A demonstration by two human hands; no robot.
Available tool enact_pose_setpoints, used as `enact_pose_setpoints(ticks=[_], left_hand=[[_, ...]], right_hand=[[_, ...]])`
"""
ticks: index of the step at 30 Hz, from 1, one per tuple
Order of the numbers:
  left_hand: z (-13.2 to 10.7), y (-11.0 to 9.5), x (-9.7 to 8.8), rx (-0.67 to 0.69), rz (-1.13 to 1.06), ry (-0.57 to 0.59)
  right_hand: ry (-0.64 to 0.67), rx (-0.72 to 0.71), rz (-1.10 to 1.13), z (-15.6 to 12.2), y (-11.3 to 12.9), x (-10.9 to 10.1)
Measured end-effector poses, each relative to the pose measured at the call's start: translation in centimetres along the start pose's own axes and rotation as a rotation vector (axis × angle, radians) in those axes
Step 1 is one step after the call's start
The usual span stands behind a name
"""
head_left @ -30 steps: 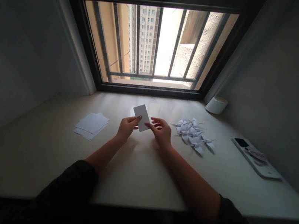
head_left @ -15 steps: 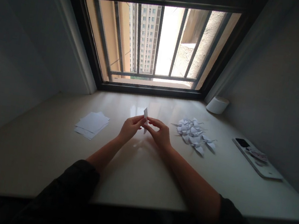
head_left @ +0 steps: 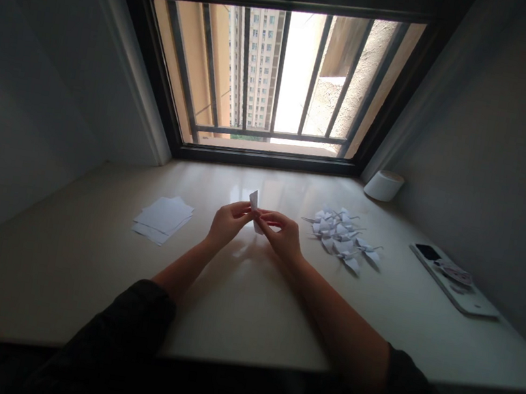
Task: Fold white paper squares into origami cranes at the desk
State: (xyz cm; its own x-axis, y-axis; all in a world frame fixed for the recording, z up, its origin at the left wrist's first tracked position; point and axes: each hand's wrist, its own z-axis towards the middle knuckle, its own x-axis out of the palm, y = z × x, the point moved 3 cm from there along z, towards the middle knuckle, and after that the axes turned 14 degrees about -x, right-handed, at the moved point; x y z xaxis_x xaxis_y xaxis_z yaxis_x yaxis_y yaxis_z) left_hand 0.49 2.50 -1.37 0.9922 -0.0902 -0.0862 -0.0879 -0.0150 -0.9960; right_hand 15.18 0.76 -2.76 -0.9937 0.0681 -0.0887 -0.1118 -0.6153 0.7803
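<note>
A small white folded paper (head_left: pixel 255 203) stands on edge just above the pale desk (head_left: pixel 247 300), pinched between both hands. My left hand (head_left: pixel 227 223) grips its left side with closed fingers. My right hand (head_left: pixel 282 234) pinches the right side, fingers pressed together. Only the paper's top corner shows above the fingertips. A stack of flat white paper sheets (head_left: pixel 162 218) lies to the left of my hands. To the right lies a pile of several folded white paper cranes (head_left: pixel 342 238).
A white round container (head_left: pixel 383 185) sits at the back right corner by the barred window (head_left: pixel 278 81). A phone on a white tray (head_left: pixel 455 282) lies at the far right near the wall. Dark walls close in on both sides.
One second ago the paper was held out flat as a rectangle. It is folded narrow now, and both hands have closed together around it.
</note>
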Motion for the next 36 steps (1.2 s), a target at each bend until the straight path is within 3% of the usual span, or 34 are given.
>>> enact_pose_setpoints(ticks=[7,12,19,27,36], left_hand=[[0.2,-0.2,-0.3,-0.064,-0.005,0.060],[0.7,0.0,-0.8,-0.111,0.043,0.083],[1.0,0.2,-1.7,-0.206,0.113,0.004],[1.3,0.3,-2.5,-0.415,0.028,0.075],[1.9,1.2,-3.2,-0.517,-0.183,-0.028]], right_hand=[[-0.028,0.133,0.245,0.3,-1.2,-0.1],[-0.200,0.225,0.220,0.6,-2.2,-0.9],[-0.390,0.329,0.201,0.7,-3.2,-2.2],[-0.351,0.359,0.235,0.7,-4.1,-2.5],[-0.112,0.281,0.296,0.9,-2.4,-1.8]])
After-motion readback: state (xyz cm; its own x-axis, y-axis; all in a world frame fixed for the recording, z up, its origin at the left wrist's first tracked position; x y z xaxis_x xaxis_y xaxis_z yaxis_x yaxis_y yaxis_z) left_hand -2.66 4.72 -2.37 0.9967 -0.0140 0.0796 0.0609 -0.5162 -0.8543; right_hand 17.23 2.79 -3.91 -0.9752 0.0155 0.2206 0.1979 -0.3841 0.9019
